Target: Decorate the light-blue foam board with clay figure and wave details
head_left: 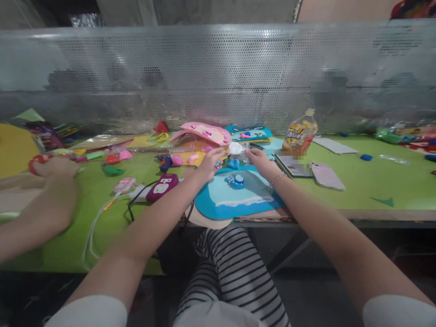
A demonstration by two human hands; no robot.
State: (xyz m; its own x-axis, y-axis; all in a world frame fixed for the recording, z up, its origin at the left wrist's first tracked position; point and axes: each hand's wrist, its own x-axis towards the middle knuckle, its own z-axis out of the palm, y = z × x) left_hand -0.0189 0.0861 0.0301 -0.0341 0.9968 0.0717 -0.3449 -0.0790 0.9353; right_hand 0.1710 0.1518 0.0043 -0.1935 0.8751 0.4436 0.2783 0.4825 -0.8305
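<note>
My right hand point(261, 162) pinches the edge of a small clear plastic bag point(237, 149) with something white in it. Just left of the bag is my left hand point(210, 165), its fingers loosely stretched towards it; a small bluish spot shows by the fingers, too blurred to name. Below both hands lies a blue foam sheet point(213, 206) with a light blue middle and a wavy white strip. A blue clay figure point(235, 181) rests on it, and a blue lump point(233, 164) sits near its top edge.
Decorated pink point(207, 131) and blue pieces point(250, 133) lie behind my hands. A snack bag point(299, 134), a notebook point(293, 164) and a phone point(327, 176) are to the right. Left are a purple box point(163, 187), cables and another person's hand point(56, 169) with red-handled scissors point(36, 164).
</note>
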